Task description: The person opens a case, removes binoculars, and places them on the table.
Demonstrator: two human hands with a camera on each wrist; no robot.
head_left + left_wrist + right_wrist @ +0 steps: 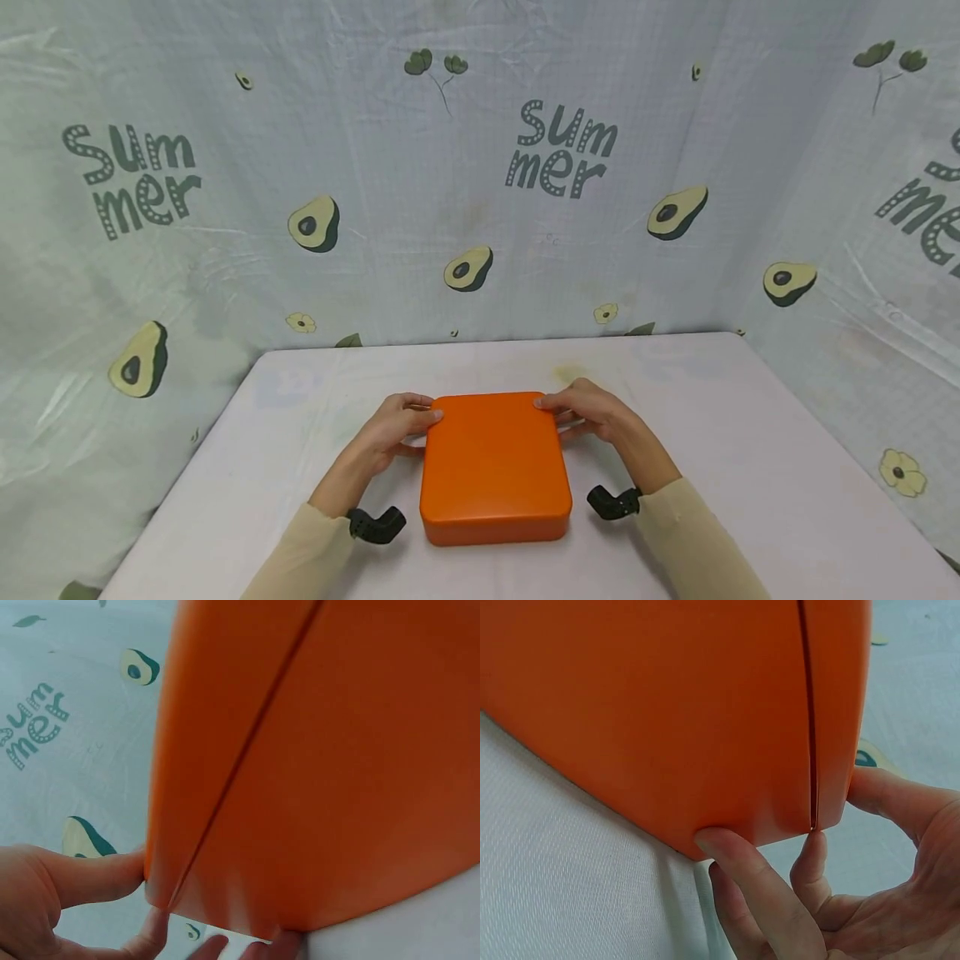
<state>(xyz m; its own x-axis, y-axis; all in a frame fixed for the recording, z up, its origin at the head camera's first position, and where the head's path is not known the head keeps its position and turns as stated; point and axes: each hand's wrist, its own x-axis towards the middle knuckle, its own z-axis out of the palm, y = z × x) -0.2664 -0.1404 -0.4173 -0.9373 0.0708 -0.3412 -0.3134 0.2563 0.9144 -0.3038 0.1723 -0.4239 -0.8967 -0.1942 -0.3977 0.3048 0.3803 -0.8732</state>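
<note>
An orange box [495, 467] with rounded corners and a lid sits on the table in front of me, its lid on. A thin dark seam divides the narrow lid [836, 712] from the deeper base [652, 720] in the right wrist view. My left hand [392, 429] grips the box at its far left corner, thumb on the top edge and fingers along the side. At the far right corner my right hand [592, 408] does likewise. One of its fingertips [814, 844] is right at the seam, and another touches the base wall.
The white-covered table [315, 383] reaches out on both sides of the box. Behind it hangs a pale curtain [375, 167] printed with avocados and lettering. Black wrist mounts [377, 526] stick out inward from both sleeves, near the front of the box.
</note>
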